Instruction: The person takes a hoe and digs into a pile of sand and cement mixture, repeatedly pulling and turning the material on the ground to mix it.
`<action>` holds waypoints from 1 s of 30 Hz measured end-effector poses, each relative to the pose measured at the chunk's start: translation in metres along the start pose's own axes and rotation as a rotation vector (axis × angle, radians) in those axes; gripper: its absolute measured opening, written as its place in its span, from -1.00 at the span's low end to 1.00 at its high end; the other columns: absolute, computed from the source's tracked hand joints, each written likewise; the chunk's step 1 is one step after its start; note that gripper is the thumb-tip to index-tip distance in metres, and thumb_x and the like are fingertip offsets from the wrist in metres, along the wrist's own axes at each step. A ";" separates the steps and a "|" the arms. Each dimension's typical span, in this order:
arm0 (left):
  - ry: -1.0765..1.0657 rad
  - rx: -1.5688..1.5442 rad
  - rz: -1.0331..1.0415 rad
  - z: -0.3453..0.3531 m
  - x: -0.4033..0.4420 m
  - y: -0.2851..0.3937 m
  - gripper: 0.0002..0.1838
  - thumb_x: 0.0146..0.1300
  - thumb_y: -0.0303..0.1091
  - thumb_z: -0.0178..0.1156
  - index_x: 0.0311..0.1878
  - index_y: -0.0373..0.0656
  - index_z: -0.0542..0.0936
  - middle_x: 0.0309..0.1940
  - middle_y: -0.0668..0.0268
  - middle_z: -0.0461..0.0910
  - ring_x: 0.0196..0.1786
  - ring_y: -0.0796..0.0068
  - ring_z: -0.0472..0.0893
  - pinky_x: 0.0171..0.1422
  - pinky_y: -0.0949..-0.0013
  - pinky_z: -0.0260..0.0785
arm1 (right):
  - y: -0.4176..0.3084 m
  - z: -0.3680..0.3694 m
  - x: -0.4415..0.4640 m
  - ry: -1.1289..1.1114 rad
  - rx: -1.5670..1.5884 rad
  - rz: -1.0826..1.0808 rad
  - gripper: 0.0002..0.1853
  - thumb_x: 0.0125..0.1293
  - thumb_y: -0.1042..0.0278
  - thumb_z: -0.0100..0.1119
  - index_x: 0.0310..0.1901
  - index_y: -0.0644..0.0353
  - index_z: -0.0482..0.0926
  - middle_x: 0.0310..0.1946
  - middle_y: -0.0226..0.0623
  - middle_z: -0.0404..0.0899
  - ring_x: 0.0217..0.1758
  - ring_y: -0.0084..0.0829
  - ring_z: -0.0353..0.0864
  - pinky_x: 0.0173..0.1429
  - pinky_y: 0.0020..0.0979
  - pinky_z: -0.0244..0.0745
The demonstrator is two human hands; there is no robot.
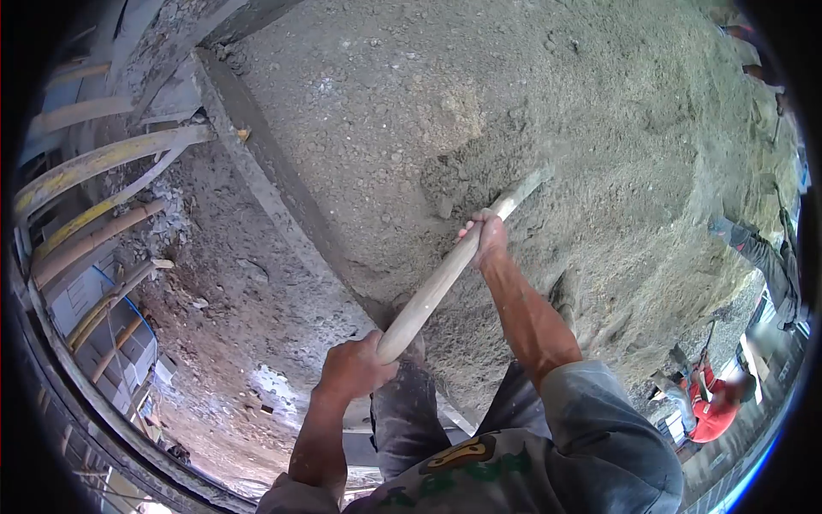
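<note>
A pale wooden handle (pixel 437 287) runs diagonally across the middle of the head view. My left hand (pixel 355 368) is closed round its lower, near end. Farther up the same handle, my right hand (pixel 488 238) is wrapped round the wood. The handle's far end reaches rough grey-brown soil (pixel 467 176), beside a darker, disturbed patch. Whatever tool head it carries cannot be made out against the soil. My legs and feet are below the handle, partly hidden by it and by my arms.
A long straight board edge (pixel 265 197) crosses the ground at the left. Bamboo and timber poles (pixel 111 163) stick out at the far left. A person in a red top (pixel 712 415) is at the lower right; another person's dark-trousered legs (pixel 766 261) are above.
</note>
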State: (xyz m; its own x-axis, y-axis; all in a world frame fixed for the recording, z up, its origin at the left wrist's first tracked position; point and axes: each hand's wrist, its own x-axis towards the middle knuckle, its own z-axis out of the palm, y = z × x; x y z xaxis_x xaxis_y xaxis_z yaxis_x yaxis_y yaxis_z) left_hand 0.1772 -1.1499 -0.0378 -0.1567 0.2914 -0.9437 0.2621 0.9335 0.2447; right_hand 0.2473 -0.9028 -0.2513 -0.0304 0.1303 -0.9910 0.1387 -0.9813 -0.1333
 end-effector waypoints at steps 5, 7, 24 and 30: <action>0.176 0.046 -0.171 0.014 -0.079 -0.130 -0.57 -0.14 -0.02 0.34 -0.22 -0.06 0.55 -0.41 0.11 0.62 -0.25 0.03 0.59 -0.03 0.09 0.42 | 0.134 0.057 -0.063 -0.101 0.002 0.189 -0.92 0.11 0.42 0.01 -0.36 0.17 0.37 -0.56 -0.27 0.39 -0.61 -0.28 0.44 -0.43 -0.19 0.47; 0.266 0.070 -0.168 0.023 -0.108 -0.158 -0.58 -0.16 -0.01 0.35 -0.30 -0.07 0.55 -0.42 0.09 0.62 -0.28 -0.01 0.59 -0.11 0.10 0.43 | 0.153 0.071 -0.094 -0.163 -0.034 0.234 -0.91 0.13 0.45 0.03 -0.32 0.21 0.39 -0.55 -0.26 0.41 -0.60 -0.26 0.46 -0.38 -0.19 0.52; 0.041 -0.031 0.296 -0.060 0.092 0.310 -0.48 -0.05 -0.01 0.27 -0.02 -0.03 0.53 -0.32 0.11 0.65 -0.20 0.05 0.63 -0.06 0.06 0.42 | -0.378 -0.074 -0.084 -0.006 0.108 -0.438 -0.89 0.04 0.32 0.00 -0.41 0.13 0.37 -0.61 -0.30 0.37 -0.63 -0.28 0.40 -0.46 -0.16 0.44; 0.030 -0.038 0.515 -0.138 0.232 0.483 -0.54 -0.07 -0.11 0.28 -0.07 -0.10 0.55 -0.28 0.08 0.64 -0.15 0.05 0.62 -0.02 0.07 0.43 | -0.586 -0.125 0.011 0.046 0.145 -0.592 -0.91 0.12 0.28 -0.08 -0.44 0.05 0.30 -0.63 -0.36 0.30 -0.59 -0.37 0.35 -0.44 -0.26 0.40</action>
State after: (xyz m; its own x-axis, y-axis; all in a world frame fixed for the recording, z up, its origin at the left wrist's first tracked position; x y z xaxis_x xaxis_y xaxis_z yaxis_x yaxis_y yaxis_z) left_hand 0.1358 -0.6028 -0.1077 -0.0443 0.7204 -0.6922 0.2779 0.6744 0.6841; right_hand 0.2893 -0.3083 -0.1857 -0.0182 0.6621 -0.7492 -0.0250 -0.7494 -0.6617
